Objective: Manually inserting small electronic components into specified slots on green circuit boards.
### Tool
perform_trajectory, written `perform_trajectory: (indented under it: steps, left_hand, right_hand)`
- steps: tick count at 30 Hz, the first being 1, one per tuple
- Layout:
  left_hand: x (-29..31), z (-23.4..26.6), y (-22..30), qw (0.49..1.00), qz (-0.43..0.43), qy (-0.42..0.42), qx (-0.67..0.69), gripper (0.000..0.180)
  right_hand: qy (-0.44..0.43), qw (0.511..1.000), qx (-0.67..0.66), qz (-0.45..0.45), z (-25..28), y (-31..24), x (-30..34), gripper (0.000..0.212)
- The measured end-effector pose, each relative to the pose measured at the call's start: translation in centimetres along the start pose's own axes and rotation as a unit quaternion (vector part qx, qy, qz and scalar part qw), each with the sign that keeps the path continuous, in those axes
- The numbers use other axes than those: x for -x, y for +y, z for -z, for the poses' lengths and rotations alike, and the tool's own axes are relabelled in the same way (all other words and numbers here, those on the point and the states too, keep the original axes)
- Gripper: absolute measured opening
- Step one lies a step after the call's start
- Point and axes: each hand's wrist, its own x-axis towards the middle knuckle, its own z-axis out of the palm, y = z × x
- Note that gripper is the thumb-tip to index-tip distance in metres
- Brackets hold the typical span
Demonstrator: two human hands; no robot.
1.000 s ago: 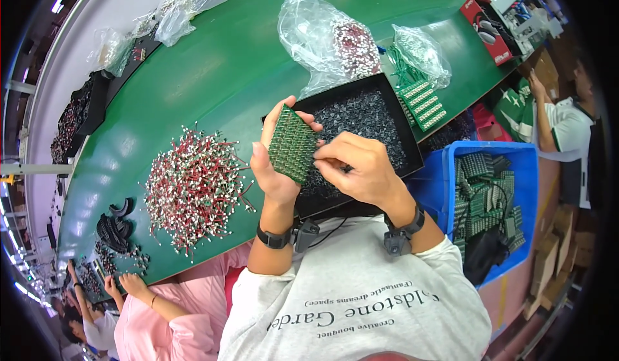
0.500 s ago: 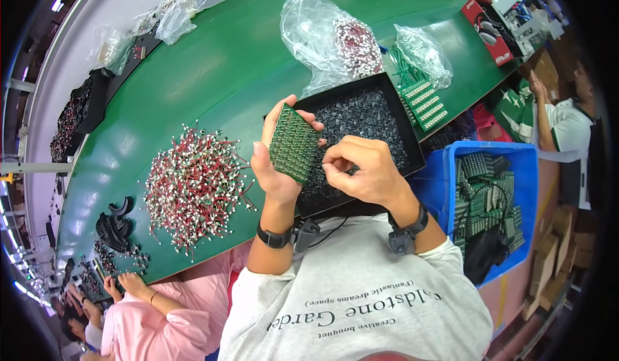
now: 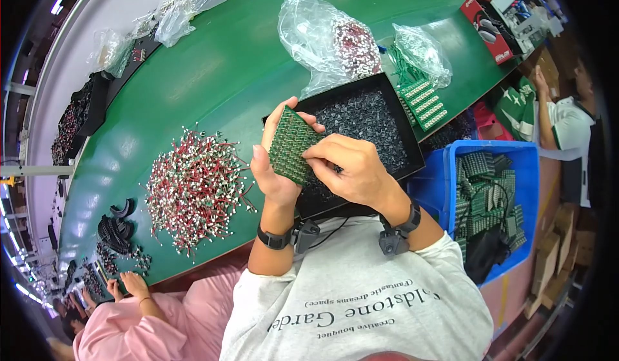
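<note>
My left hand (image 3: 276, 179) is closed round the edges of a green circuit board panel (image 3: 293, 143), tilted up above a black tray (image 3: 407, 129). Rows of small parts cover the panel's face. My right hand (image 3: 351, 167) is pinched against the panel's right side, its fingertips touching the face. Whatever sits between those fingertips is too small to make out. Many small dark parts (image 3: 367, 119) lie loose in the tray beneath both hands.
Left on the green table (image 3: 213, 80) is a heap of red-and-white wire connectors (image 3: 196, 190). Behind the tray lie a plastic bag of similar connectors (image 3: 356, 48) and stacked green panels (image 3: 424, 106). A blue bin (image 3: 438, 174) of panels stands right. Co-workers sit at both sides.
My right hand has moved left, from beside the panel onto its face. My left hand and the panel have stayed nearly still. The co-worker in pink has shifted left.
</note>
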Motion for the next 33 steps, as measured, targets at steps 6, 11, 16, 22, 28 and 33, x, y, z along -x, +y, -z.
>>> perform_trajectory:
  steps: [6, 11, 16, 22, 28, 33]
  left_hand:
    - [0.0, -0.1, -0.1, 0.999, -0.010, -0.001, -0.037, 0.099]
    - [0.1, 0.0, 0.0, 1.000, -0.010, 0.013, 0.002, 0.099]
    - [0.1, 0.0, 0.3, 1.000, 0.012, 0.002, 0.018, 0.099]
    - [0.0, -0.2, -0.2, 1.000, 0.000, -0.001, 0.004, 0.098]
    - [0.0, -0.3, 0.0, 0.999, -0.011, 0.008, -0.041, 0.098]
    - [0.0, -0.1, 0.0, 0.999, -0.011, -0.011, -0.031, 0.098]
  right_hand:
    - [0.011, 0.999, 0.034, 0.025, -0.9, 0.2, 0.0, 0.016]
    - [0.058, 0.998, -0.023, -0.016, 0.1, -0.2, 0.4, 0.016]
    - [-0.011, 0.999, 0.010, -0.049, 2.3, 0.4, 0.4, 0.013]
    - [0.022, 0.999, 0.022, 0.037, 0.1, 0.9, -0.5, 0.017]
    - [0.056, 0.998, 0.016, -0.012, -1.1, 0.6, -0.1, 0.017]
    - [0.058, 0.998, 0.032, 0.022, -1.1, 0.8, 0.0, 0.016]
